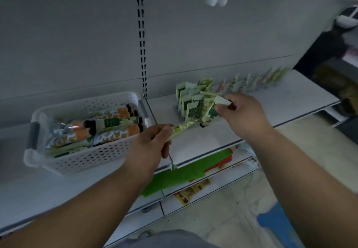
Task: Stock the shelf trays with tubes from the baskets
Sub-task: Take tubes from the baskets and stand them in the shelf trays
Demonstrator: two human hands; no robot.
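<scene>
Both my hands hold green tubes at the shelf.
My left hand (153, 143) pinches one tube (184, 127); my right hand (244, 116) grips another (210, 113) beside the standing tubes (190, 100); the basket (87, 151) sits left.

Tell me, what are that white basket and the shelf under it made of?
The basket looks like moulded plastic: matte white walls pierced with rows of small holes, grey handle grips. The shelf is probably painted sheet metal: smooth pale surface, thin folded front edge.

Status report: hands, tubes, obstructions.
Left hand gripping a green tube. Right hand setting another tube beside the standing tubes. Basket part full. Nothing blocking.
</scene>
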